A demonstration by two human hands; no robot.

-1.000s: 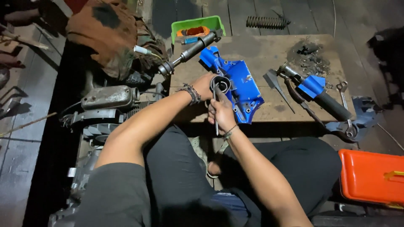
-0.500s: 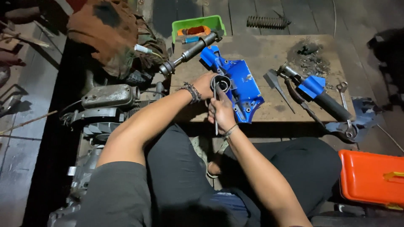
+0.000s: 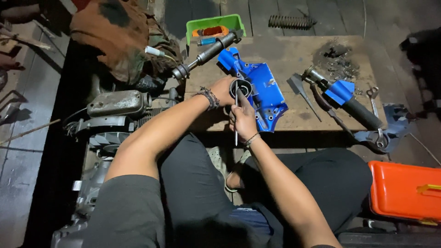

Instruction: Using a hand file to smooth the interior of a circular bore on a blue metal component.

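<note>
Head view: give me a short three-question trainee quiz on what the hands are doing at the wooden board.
1. True or false: the left hand steadies a dark cylindrical part.
2. What does the right hand hold? A) a hammer B) a thin metal rod C) a coil spring
3. Fill in: the blue metal part lies on the wooden ____.

Key: 1 true; 2 B; 3 board. The rod's upper end reaches the cylinder's open mouth. A coil spring lies beyond the board, an orange case to the person's right.
</note>
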